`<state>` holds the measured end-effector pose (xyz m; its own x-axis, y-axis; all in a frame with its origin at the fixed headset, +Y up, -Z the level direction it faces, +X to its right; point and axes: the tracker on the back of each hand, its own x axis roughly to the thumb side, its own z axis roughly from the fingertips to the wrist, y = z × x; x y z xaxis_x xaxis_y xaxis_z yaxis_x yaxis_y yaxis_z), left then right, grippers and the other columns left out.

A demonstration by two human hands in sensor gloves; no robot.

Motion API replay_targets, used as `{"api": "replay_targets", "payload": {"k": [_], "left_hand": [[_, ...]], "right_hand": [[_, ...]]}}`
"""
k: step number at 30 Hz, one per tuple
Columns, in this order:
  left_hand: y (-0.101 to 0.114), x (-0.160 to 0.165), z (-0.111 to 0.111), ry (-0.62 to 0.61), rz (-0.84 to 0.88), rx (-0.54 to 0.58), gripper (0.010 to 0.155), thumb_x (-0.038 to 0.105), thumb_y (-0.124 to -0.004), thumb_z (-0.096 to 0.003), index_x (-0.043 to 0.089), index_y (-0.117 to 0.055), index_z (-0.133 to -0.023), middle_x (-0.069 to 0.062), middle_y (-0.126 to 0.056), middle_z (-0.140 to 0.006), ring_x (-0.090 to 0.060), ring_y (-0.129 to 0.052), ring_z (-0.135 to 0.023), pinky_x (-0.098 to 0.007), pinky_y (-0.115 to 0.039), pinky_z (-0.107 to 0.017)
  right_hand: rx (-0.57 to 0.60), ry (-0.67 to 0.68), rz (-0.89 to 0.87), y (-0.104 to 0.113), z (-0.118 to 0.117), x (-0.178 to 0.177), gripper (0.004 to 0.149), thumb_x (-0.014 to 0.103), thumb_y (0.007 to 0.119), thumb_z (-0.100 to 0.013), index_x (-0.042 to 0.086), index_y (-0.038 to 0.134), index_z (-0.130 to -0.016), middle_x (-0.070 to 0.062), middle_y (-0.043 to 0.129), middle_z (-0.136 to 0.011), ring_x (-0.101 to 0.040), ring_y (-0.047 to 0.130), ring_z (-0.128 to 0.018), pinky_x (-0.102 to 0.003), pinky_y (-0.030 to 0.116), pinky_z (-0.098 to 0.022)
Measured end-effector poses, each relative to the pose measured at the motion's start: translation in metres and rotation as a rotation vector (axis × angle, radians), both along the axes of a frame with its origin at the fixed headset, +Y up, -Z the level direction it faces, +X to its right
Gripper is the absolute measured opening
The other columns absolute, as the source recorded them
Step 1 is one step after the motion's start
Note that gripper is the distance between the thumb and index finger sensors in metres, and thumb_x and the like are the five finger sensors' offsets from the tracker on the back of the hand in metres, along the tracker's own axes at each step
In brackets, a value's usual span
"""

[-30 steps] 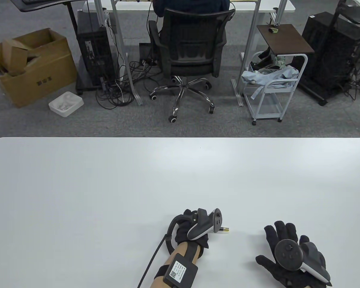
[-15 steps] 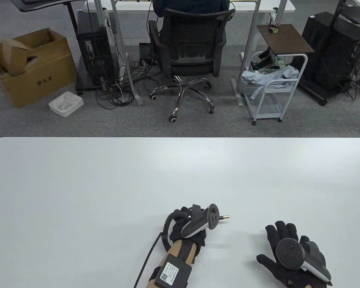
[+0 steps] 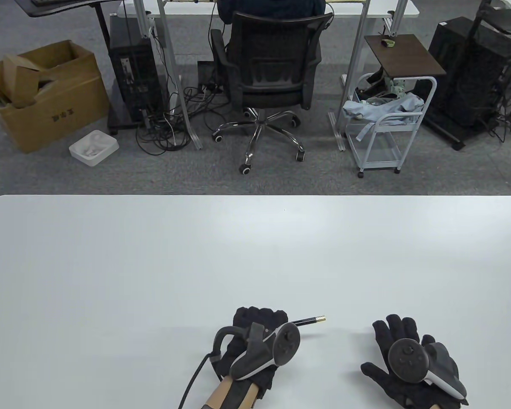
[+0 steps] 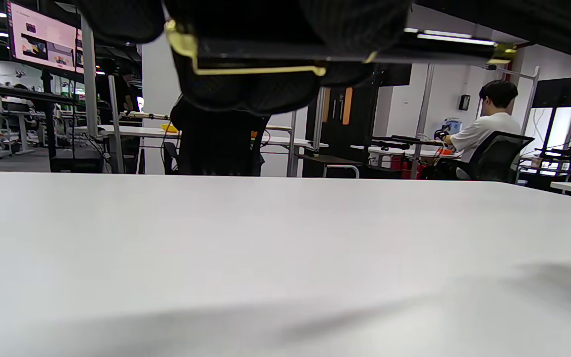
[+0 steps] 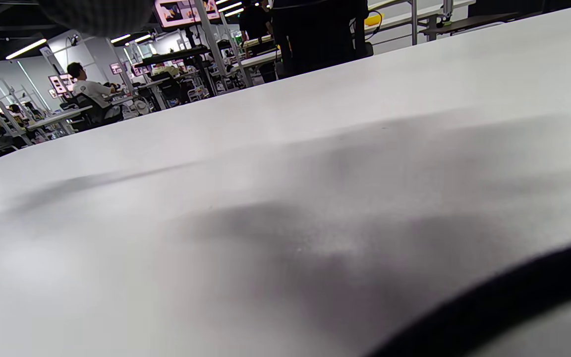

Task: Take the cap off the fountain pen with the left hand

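Note:
My left hand [image 3: 259, 317] grips a black fountain pen [image 3: 308, 320] low over the white table [image 3: 153, 264], near its front edge. The pen's gold-tipped end sticks out to the right of the hand. In the left wrist view my gloved fingers [image 4: 246, 94] wrap the pen's end that bears the gold clip [image 4: 256, 71], and the barrel [image 4: 439, 52] runs right to a gold end. The cap sits on the pen. My right hand [image 3: 398, 336] lies flat and empty on the table to the right, fingers spread, apart from the pen.
The table's far edge [image 3: 255, 196] borders the grey carpet. Beyond it stand an office chair [image 3: 272, 76], a white cart [image 3: 383, 123] and a cardboard box [image 3: 42, 93].
My left hand has turned palm-down and drawn back left toward the table's front edge. More of the pen's length now shows to its right. The right hand has barely moved.

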<state>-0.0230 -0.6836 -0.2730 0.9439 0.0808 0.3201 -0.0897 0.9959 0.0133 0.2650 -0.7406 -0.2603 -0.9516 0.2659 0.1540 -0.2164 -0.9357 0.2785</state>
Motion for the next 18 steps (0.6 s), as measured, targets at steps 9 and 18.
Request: {"api": "replay_targets", "payload": {"k": [9,18], "left_hand": [[-0.046,-0.017,-0.003,-0.060,-0.041,-0.135,0.044,0.028,-0.070,-0.0451,0.023,-0.077,-0.088,-0.004,-0.090,-0.085,-0.033,-0.091,-0.078,-0.066,-0.063,-0.068],[-0.037,-0.019,0.001,-0.077,0.002,-0.123,0.044,0.029,-0.071,-0.0451,0.022,-0.077,-0.088,-0.004,-0.091,-0.084,-0.033,-0.092,-0.077,-0.065,-0.064,-0.068]], "right_hand": [[-0.030,-0.016,0.017,-0.007,-0.002,0.000,0.087,0.060,0.054,-0.046,0.015,0.007,-0.104,-0.022,0.000,-0.110,-0.054,0.002,-0.098,-0.077,0.013,-0.063],[0.011,0.001,-0.004,0.004,0.001,-0.009,0.084,0.056,0.058,-0.048,0.014,0.012,-0.105,-0.021,0.004,-0.111,-0.054,0.006,-0.098,-0.077,0.017,-0.064]]}}
